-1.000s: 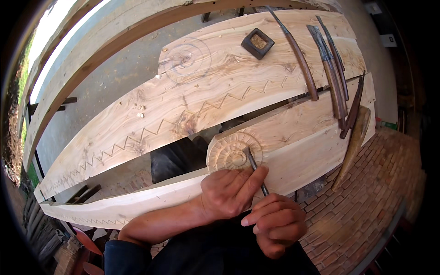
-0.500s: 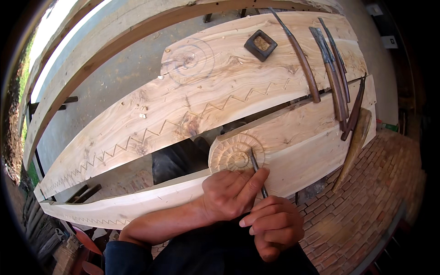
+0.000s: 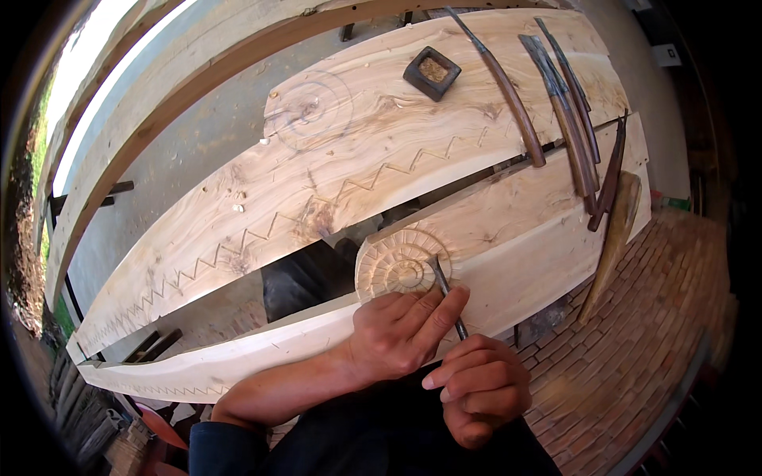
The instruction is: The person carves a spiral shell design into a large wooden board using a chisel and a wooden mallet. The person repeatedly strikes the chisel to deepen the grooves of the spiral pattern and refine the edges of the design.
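Observation:
A carving chisel (image 3: 441,278) with a dark metal shaft rests its tip on a round spiral carving (image 3: 391,268) cut with wedge-like segments. My left hand (image 3: 401,333) lies bent on the wood at the carving's near edge, its fingers closed around the shaft close to the tip. Further back on the chisel, my right hand (image 3: 486,389) is wrapped around the rear end and hides it. The carving is on the rounded end of the nearer pale wooden plank (image 3: 524,278), just in front of my body.
Beyond a gap lies a second plank (image 3: 214,190) with a zigzag groove and pencilled circles (image 3: 313,107). On it sit a dark square box (image 3: 432,73) of shavings and a long-handled chisel (image 3: 500,79). More chisels (image 3: 567,119) and a wooden mallet-like club (image 3: 611,246) lie right, above brick paving (image 3: 635,341).
The whole view has shifted slightly, with the planks and tools a little further left. Both hands keep their hold on the chisel, whose tip stays on the carving's right side.

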The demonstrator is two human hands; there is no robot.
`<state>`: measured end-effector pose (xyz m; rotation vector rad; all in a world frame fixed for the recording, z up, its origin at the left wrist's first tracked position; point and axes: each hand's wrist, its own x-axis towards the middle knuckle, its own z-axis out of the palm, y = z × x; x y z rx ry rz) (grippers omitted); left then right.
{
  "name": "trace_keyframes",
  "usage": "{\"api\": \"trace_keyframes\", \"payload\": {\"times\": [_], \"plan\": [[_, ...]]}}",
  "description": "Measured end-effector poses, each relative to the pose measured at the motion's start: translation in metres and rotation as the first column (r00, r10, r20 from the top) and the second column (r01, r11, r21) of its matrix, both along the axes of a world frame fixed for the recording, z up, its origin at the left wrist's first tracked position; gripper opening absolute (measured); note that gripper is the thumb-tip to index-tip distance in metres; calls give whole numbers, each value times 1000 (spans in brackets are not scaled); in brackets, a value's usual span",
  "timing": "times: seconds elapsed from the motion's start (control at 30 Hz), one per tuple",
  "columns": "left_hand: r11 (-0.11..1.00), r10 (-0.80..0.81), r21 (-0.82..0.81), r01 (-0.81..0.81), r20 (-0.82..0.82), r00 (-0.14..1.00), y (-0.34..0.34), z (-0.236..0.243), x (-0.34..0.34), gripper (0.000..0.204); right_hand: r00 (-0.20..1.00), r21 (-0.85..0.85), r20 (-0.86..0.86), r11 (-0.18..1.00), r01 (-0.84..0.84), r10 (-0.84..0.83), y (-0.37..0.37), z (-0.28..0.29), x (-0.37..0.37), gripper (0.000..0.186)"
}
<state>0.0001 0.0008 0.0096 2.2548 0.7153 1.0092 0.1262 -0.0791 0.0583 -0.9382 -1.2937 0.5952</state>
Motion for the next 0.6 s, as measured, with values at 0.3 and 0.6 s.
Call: {"api": "trace_keyframes", "payload": {"times": [0.3,0.6], "plan": [[999,-15,36,15,10,1000,1,1,0,44,993,6,113,1000,20,-20,2,7,-1,47],[998,-20,51,21,-33,999,0,-1,0,43,995,31,40,995,90,-92,2,-1,-6,47]]}}
